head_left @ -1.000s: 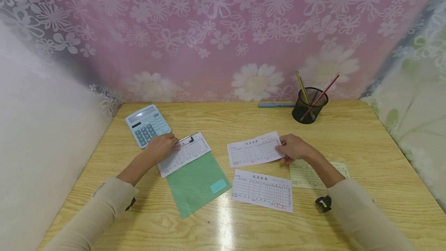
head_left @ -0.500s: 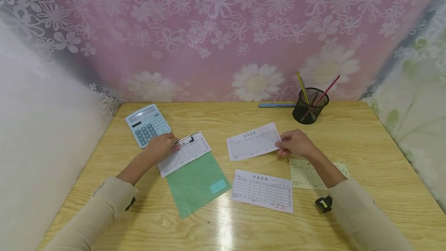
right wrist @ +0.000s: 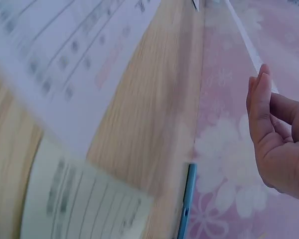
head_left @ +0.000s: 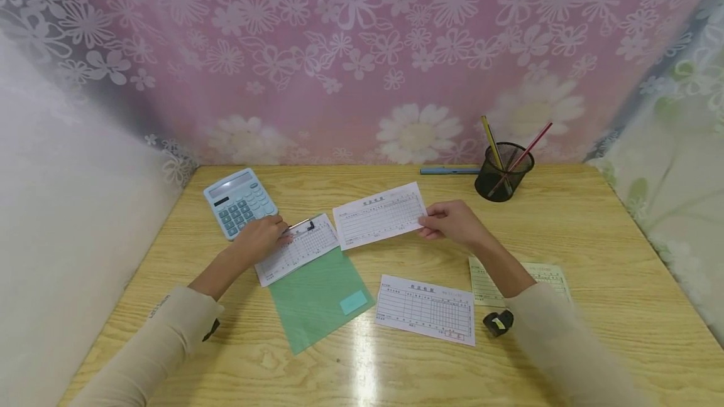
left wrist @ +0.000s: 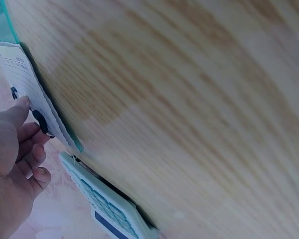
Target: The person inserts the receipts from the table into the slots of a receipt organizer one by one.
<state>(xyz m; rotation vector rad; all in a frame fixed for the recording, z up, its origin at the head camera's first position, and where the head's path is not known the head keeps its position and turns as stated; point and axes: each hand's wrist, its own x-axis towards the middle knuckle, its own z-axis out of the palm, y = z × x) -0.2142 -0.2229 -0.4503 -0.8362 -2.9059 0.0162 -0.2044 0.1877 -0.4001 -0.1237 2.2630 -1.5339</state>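
Note:
My left hand pinches the metal clip at the top of a green clipboard. In the left wrist view, the thumb lies on the clip and the other fingers curl near its edge. White printed forms lie under that clip. My right hand pinches a loose white form by its right end, between thumb and fingers. Raised off the table, this form has its left end close to the clipboard's right edge. The right wrist view shows it edge-on at the fingertips.
A blue calculator stands just beyond my left hand. Another white form with a red stamp lies in front, and a yellow form is partly under my right forearm. Behind are a blue pen and a black mesh pencil cup.
My right hand has carried the white form left and away from me, toward the clipboard's clipped end. The left hand has stayed at the clip.

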